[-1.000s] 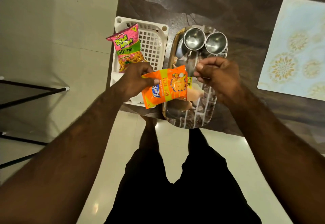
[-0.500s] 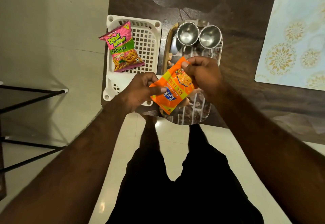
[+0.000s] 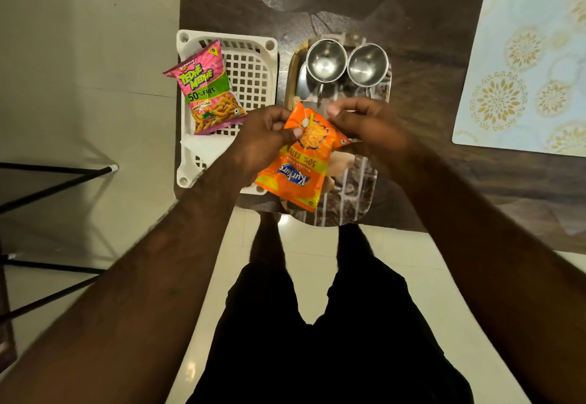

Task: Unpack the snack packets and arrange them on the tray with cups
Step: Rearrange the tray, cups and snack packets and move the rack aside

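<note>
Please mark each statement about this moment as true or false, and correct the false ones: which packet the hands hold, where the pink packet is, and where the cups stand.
1. Both hands grip the orange packet. True: the left hand and the right hand pinch its far end.
2. The pink packet lies on the tray. False: it rests on the white basket, left of the tray.
3. Two steel cups stand side by side at the tray's far end. True.
4. The cups are filled with snacks. False: both look empty.
5. The orange packet is held above the floral placemat. False: it is held over the tray's left part; the placemat lies far to the right.
</note>
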The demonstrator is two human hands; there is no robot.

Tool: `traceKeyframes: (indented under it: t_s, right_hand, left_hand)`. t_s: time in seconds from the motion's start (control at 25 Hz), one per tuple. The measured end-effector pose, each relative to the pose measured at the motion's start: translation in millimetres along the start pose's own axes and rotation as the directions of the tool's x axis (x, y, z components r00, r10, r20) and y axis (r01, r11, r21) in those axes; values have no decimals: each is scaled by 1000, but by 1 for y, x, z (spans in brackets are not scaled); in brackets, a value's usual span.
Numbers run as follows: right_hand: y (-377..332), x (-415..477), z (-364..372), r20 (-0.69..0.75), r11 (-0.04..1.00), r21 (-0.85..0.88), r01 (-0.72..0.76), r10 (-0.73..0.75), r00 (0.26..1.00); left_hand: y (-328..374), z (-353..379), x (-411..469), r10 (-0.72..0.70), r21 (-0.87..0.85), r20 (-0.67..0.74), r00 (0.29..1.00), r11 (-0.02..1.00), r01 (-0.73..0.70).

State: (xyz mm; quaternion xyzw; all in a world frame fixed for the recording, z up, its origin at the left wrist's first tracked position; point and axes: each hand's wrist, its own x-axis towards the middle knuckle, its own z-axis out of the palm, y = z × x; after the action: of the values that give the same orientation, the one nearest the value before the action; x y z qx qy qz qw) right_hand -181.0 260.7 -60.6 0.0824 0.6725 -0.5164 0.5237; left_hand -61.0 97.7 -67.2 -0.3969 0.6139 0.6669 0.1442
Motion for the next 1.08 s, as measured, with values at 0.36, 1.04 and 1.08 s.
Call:
traceKeyframes:
  t_s: [0.36,1.04,1.08]
  right_hand:
    - [18,4,-15,-43,999,-38,27,-29,999]
    - [41,10,-2,6,986,58,-155,155,988]
    - [41,15,1,-43,984,56,-168,170,984]
  left_hand:
    - [-19,9,-3,-148,-182,180,972,967,181]
    - [-10,25,19,-176,76,40,984,982,172]
    - [-8,26,22,-163,171,-2,987,972,161]
